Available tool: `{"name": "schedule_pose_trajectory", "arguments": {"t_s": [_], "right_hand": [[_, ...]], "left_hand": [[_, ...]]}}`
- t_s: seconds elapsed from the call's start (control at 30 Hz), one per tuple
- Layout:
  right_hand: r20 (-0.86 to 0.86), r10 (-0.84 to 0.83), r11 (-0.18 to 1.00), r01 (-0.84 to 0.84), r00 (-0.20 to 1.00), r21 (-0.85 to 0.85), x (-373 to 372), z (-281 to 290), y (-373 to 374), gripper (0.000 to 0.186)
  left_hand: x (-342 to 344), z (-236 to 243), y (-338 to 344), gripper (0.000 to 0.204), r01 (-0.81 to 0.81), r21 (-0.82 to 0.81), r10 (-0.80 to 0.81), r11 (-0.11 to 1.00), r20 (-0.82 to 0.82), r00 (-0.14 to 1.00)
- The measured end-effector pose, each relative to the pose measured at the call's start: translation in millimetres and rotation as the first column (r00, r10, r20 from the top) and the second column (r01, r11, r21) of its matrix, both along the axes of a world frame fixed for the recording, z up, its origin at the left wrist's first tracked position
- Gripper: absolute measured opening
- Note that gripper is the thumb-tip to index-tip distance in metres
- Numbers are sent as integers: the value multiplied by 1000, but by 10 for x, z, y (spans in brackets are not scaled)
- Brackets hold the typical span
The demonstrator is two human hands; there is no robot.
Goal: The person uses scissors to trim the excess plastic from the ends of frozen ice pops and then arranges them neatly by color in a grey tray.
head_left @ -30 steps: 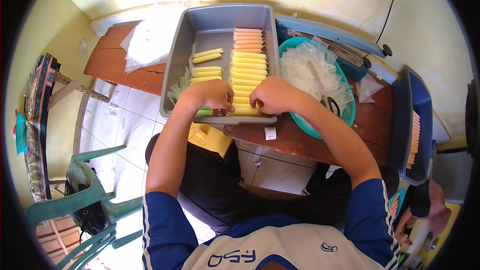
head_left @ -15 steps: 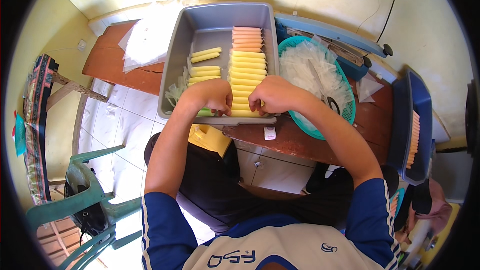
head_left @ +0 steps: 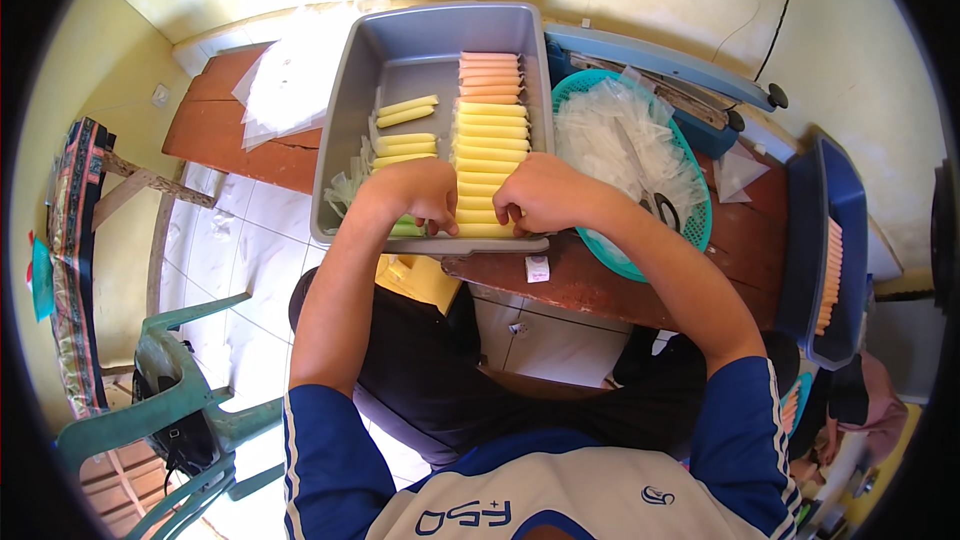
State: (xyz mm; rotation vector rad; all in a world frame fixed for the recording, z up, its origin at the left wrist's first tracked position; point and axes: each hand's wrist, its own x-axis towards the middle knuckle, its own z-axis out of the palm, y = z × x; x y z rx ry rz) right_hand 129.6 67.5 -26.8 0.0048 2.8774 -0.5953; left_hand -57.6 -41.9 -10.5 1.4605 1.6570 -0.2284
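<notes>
My left hand (head_left: 425, 196) and right hand (head_left: 540, 192) curl at the ends of the nearest yellow tube (head_left: 486, 231), inside the grey tray (head_left: 408, 78); whether they pinch, I can't tell. Likely I'm aligning it, which calls for even nudges toward the row (head_left: 490, 138) beyond.

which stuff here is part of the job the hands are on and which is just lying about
Part of it: yellow tubes at left hand and right hand; orange tubes; gray tub.

Seemingly just lying about: green chair; black bag; small white box.

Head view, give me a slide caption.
Left hand and right hand at the nearest yellow tubes in a gray tub, orange tubes farther back.
</notes>
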Motion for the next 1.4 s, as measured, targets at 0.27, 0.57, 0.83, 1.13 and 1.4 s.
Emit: {"name": "schedule_pose_trajectory", "arguments": {"t_s": [0.27,0.57,0.83,1.13,1.4], "right_hand": [[53,-17,987,25,998,-158,-24,109,17,18],[-17,-205,892,180,979,-414,-50,98,40,13],[-256,-224,950,152,941,-273,-450,30,-104,9],[-194,-203,978,206,960,-3,-1246,-139,-93,11],[-168,-262,942,290,950,168,-1803,-179,226,17]], "left_hand": [[-65,70,-72,16,-47,32,45,998,44,998],[-270,323,-178,22,-160,139,158,977,28,987],[-636,288,-393,20,-179,357,229,917,-101,968],[-891,-211,-254,23,-263,580,422,771,-155,893],[-918,-358,-63,37,-316,590,513,743,-199,835]]}}
